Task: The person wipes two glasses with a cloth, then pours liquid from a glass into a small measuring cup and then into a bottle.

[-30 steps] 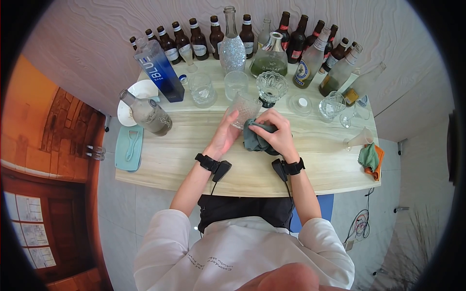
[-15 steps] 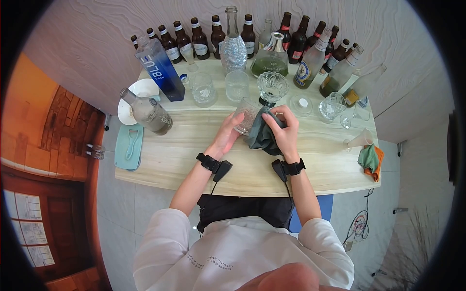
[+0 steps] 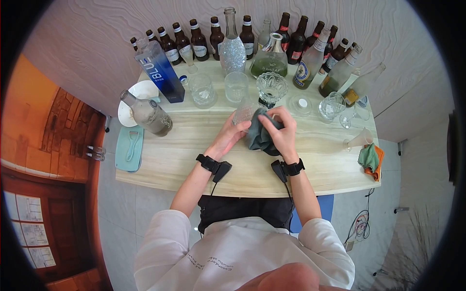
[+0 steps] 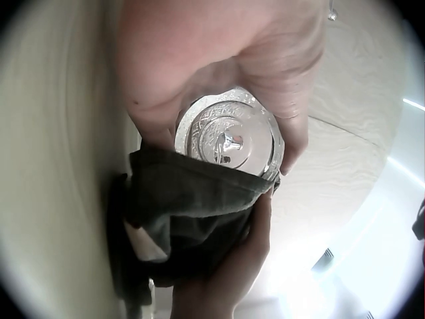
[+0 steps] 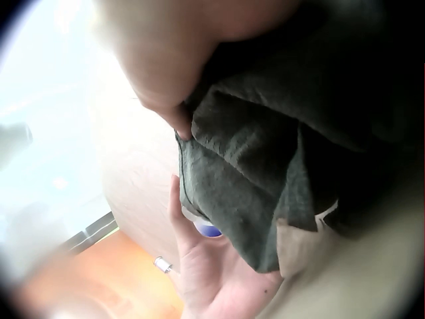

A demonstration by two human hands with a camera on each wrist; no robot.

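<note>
In the head view my left hand (image 3: 229, 136) grips a clear patterned drinking glass (image 3: 243, 112) above the middle of the table. The left wrist view shows the glass's round base (image 4: 234, 136) facing that camera, with thumb and fingers curled round its sides. My right hand (image 3: 285, 133) pinches a dark grey-green cloth (image 3: 260, 137), which hangs in folds against the right side of the glass. Seen from the right wrist, the cloth (image 5: 232, 179) hides nearly all of the glass. Just beyond the hands stands a cut-glass bowl on a dark stem (image 3: 272, 87).
Behind the hands stand two tumblers (image 3: 236, 87) (image 3: 203, 91), a glittering bottle (image 3: 233, 53) and a row of brown beer bottles. On the left are a blue bottle (image 3: 162, 72), a grey bottle (image 3: 151, 116) and a peeler (image 3: 131, 145) on a board. Folded cloths (image 3: 370, 160) lie at right.
The glass has tipped from fairly upright towards the right. The cloth has risen along its side with my right hand, and my left fingers have shifted round the glass.
</note>
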